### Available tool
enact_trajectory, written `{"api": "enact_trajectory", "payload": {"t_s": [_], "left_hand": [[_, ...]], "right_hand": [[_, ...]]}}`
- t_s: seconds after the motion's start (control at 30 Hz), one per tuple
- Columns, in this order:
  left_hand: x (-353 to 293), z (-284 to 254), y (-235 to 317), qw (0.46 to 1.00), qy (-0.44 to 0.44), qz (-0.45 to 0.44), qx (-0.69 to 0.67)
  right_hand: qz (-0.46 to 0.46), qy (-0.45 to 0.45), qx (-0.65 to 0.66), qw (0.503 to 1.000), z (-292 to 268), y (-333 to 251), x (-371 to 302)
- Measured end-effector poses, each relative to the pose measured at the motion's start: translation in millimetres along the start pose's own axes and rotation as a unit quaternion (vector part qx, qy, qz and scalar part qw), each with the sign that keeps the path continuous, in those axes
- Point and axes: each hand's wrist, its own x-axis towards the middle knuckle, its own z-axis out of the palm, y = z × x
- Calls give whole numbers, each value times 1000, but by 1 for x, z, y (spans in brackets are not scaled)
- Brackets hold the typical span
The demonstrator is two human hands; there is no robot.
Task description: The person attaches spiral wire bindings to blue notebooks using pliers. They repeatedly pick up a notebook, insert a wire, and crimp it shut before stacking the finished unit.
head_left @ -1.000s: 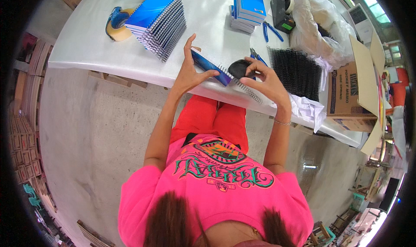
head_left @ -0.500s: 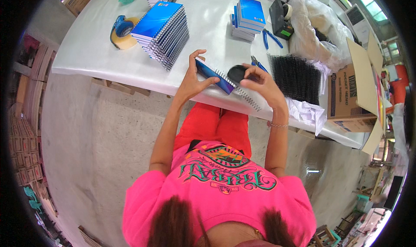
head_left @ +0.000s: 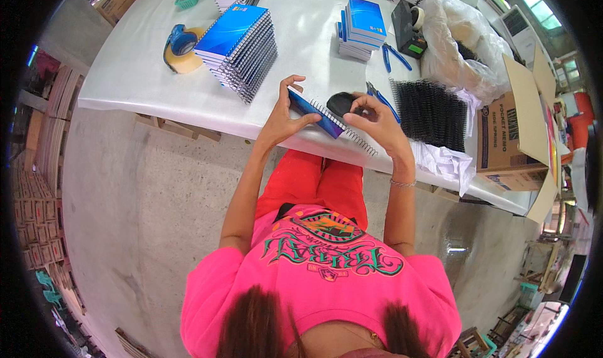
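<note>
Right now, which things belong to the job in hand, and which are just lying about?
Likely in the job:
notebook in left hand
its coil
black round object by right hand
black coil pile

Seemingly lying about:
tape dispenser
green basket

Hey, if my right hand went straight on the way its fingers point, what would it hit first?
Probably the dark round object, just ahead of your right hand; depth is unclear, so I can't tell whether the two are touching.

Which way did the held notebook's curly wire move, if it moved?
Yes: the curly wire has shifted up and left along the held notebook, closer to the tall blue notebook stack.
</note>
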Motion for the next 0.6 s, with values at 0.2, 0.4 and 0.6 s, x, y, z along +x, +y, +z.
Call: {"api": "enact_trajectory", "payload": {"t_s": [0.2,0.4,0.6], "left_hand": [[3,-2,4,1000,-16,3,-12],[2,-1,4,1000,-15,-3,-9],[-1,0,3,1000,-26,-2,12]], "right_hand": [[-6,41,-85,996,3,8,13],[-30,-5,-24,999,5,-4,5],[-62,0,18,998,12,-4,9]]}}
